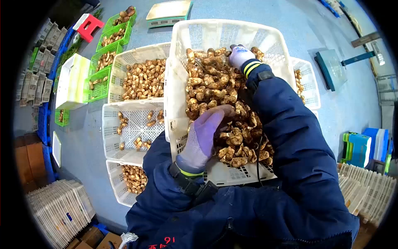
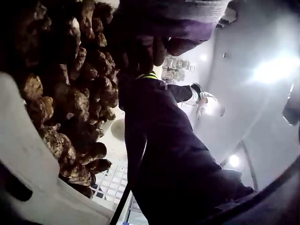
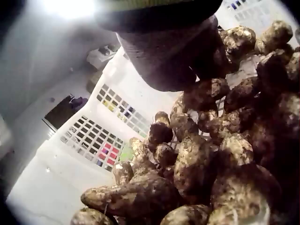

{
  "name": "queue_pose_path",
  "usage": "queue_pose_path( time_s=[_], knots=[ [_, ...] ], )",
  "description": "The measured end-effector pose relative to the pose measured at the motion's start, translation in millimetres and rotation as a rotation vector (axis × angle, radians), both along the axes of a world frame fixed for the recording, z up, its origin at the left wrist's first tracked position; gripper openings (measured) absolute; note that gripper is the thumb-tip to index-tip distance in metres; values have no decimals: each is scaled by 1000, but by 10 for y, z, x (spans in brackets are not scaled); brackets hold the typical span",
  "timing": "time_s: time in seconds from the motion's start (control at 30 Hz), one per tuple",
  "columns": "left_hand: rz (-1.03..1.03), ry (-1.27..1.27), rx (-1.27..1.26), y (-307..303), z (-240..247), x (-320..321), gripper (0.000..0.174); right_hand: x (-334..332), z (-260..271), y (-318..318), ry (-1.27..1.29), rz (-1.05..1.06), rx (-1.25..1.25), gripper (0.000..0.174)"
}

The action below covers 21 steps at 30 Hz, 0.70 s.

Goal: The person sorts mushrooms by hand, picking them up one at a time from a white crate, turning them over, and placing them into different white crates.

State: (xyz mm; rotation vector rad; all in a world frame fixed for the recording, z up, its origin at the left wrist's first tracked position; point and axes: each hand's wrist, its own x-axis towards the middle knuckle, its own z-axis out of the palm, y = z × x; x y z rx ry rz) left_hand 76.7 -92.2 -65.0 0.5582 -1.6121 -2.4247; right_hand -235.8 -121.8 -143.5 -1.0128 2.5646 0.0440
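Brown, knobbly mushroom-like pieces (image 1: 213, 79) fill much of a large white crate (image 1: 228, 25) in the head view. My left hand (image 1: 204, 135), in a purple and grey glove, rests over the pile near its middle, fingers bent down at the pieces; what they hold is hidden. Toward the crate's far side my right hand (image 1: 241, 56), gloved in white and purple, reaches among the pieces, its fingertips mostly hidden. The right wrist view shows the glove (image 3: 164, 65) beside pieces (image 3: 194, 164) at the crate wall. Dark pieces (image 2: 79, 103) lie below the left glove (image 2: 173, 18).
Left of the large crate stand white crates (image 1: 107, 133) with similar pieces, and green baskets (image 1: 99, 79) beyond them. A scale (image 1: 169, 11) stands at the far side, a red stool (image 1: 88, 28) at far left, another scale (image 1: 331, 68) at right. Stacked crates (image 1: 62, 211) stand near left.
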Motion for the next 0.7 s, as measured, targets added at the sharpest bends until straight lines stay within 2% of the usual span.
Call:
queue_pose_path(
  time_s=[0.07, 0.2, 0.23, 0.3, 0.4, 0.43, 0.5, 0.57, 0.6, 0.63, 0.67, 0.7],
  knots=[
    [2, -24, 122, 43, 16, -16, 46, -102, -75, -49, -119, -30, 59, 50],
    [18, -73, 189, 60, 85, -34, 49, -145, -11, 101, -172, -37, -42, 56],
    [23, -69, 203, 64, 94, -40, 49, -120, -33, 162, -176, -6, -136, 57],
    [4, -47, 129, 64, 65, -45, 48, 47, 130, 238, -224, -40, -198, 53],
    [-1, -15, 59, 58, 4, -58, 45, 72, -9, 188, -258, -210, -260, 53],
    [16, -6, 56, 67, -8, -62, 42, 95, -75, 198, -264, -237, -361, 53],
    [11, 4, -7, 58, -8, -51, 41, 83, -179, 190, -205, -211, -334, 52],
    [-36, 17, -136, 10, 32, -46, 45, 68, -31, 250, -317, -173, -411, 52],
    [130, -87, 255, 76, 9, -51, 44, 82, 83, 342, -799, -209, -687, 51],
    [128, -85, 245, 35, -56, -53, 45, 210, 338, 483, -1017, -189, -764, 48],
    [135, -79, 269, 7, -95, -50, 46, 414, 608, 555, -1127, -206, -791, 45],
    [142, -75, 291, 5, -93, -54, 47, 512, 679, 670, -1202, -72, -882, 43]
  ],
)
